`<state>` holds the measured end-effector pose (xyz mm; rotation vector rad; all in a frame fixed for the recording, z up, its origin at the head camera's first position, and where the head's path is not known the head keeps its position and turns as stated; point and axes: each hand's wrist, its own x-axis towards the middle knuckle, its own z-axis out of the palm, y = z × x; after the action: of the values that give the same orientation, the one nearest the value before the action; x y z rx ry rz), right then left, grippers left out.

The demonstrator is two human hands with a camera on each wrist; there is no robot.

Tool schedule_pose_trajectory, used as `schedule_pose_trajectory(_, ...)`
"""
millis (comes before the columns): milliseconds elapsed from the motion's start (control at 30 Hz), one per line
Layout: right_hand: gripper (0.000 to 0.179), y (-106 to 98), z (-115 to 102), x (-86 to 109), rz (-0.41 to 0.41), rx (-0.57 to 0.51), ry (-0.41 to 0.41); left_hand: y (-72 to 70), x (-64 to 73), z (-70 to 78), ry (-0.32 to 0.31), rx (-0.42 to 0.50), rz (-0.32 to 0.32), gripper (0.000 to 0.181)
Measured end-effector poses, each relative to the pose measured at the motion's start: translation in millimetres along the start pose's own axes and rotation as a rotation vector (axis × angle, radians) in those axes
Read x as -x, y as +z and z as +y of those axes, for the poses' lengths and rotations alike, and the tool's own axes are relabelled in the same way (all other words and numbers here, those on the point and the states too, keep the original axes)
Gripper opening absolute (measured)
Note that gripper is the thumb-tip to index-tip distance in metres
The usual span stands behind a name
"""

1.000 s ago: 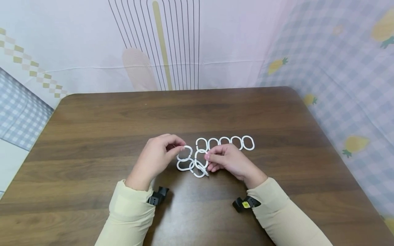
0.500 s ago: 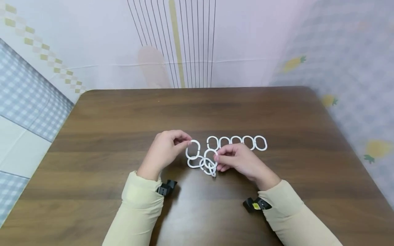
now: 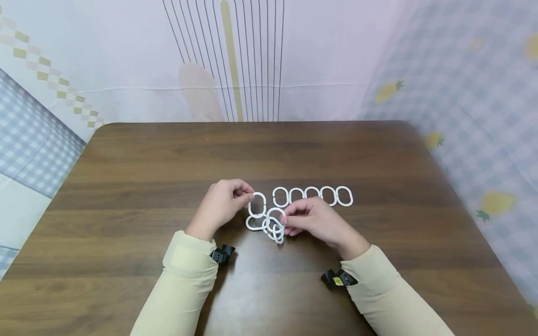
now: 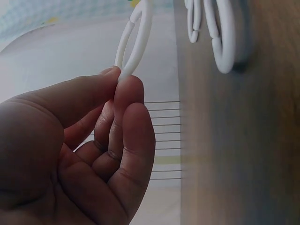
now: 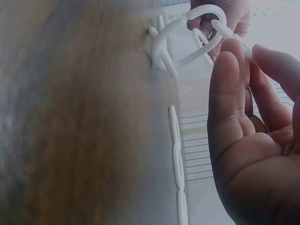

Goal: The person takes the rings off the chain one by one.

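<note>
My left hand pinches the edge of a white oval chain link between thumb and index finger, holding it up over the table. In the left wrist view this link shows a small seam on its side. My right hand pinches another white chain link, which passes through a neighbouring link in the right wrist view. Between the hands, several links overlap in a small cluster. How all of these are joined is hard to tell.
Behind the right hand, a row of several white links lies side by side on the brown wooden table. A patterned cloth hangs beyond the far edge. Black wrist cameras sit at both cuffs.
The left hand has lifted its link more upright, away from the cluster. The right hand keeps its pinch with little movement. The whole head view shifted sideways and partly back.
</note>
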<state>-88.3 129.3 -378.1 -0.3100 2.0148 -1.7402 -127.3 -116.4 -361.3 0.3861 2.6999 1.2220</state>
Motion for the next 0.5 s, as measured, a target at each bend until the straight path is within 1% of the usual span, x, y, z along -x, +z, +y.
schedule_pose_trajectory(100, 0.013, 3.4, -1.7, -0.5, -0.003, 0.012, -0.001, -0.6, -3.6, -1.3, -0.015, 0.013, -0.012, 0.006)
schedule_pose_trajectory(233, 0.013, 7.6, -4.8, -2.2, -0.004, 0.022, -0.005, -3.6, -7.1, -0.6, -0.019, 0.008, -0.011, 0.006)
schedule_pose_trajectory(367, 0.014, 9.6, -7.3, -3.6, -0.008, 0.011, -0.012, -5.4, -8.7, 2.0, -0.032, 0.012, -0.015, 0.006)
schedule_pose_trajectory(500, 0.015, 9.0, -8.1, -4.2, -0.018, -0.001, -0.005, -4.0, -12.6, 2.4, -0.051, 0.017, -0.023, 0.006)
